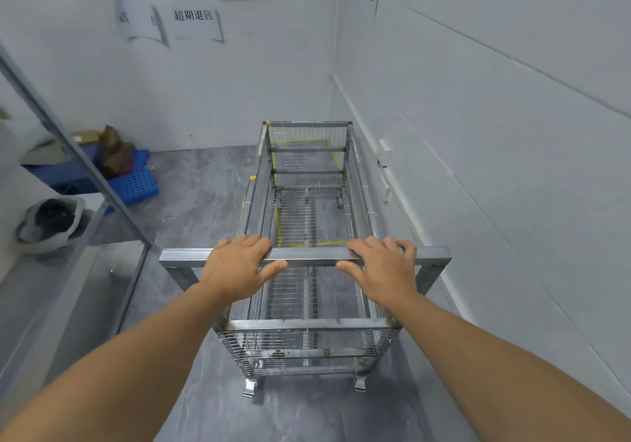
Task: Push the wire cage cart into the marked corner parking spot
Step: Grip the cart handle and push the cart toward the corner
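Observation:
The empty wire cage cart [307, 346] stands lengthwise in front of me, close beside the right wall, its far end near the back wall. Its square steel handle bar [310, 256] runs across the near end. My left hand [239, 267] grips the bar left of centre, fingers over the top and thumb underneath. My right hand [382, 267] grips it right of centre the same way. Yellow tape lines [297, 141] of the floor marking show through the mesh under and beside the cart, reaching toward the corner.
The right wall [478, 134] has a small white box [385, 152] close to the cart's side. A blue plastic pallet [135, 182] with brown items lies at the left. A metal shelf frame [85, 168] and a grey helmet [51, 223] stand nearer on the left.

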Demonstrator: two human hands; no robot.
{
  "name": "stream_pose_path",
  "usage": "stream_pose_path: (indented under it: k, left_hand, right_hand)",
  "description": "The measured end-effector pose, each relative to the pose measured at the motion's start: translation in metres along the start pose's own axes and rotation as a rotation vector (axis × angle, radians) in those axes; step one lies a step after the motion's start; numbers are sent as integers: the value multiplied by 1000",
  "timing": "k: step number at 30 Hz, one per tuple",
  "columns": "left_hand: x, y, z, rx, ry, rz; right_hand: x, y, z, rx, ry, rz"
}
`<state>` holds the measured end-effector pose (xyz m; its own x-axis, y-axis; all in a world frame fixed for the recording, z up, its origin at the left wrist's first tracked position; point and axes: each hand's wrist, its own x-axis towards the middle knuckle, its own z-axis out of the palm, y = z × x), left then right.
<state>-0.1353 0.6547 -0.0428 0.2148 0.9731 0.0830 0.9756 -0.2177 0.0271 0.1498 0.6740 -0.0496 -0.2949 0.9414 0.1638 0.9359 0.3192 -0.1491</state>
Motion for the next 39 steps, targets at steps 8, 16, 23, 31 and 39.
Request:
stream_pose_path:
  k: [8, 16, 23, 31, 39]
  left_hand:
    - [101, -17, 7, 6, -1, -14]
    - [200, -51, 18, -1, 0, 17]
    - [286, -96, 25, 13, 5, 19]
    - [372, -136, 33, 29, 5, 17]
    - [436, -158, 34, 24, -18, 7]
  right_hand:
    - [102, 39, 13, -17, -24, -11]
    - [200, 66, 29, -21, 0, -14]
    - [292, 68, 40, -21, -9, 7]
    - [387, 79, 55, -12, -1, 16]
    - [455, 94, 66, 1, 19, -19]
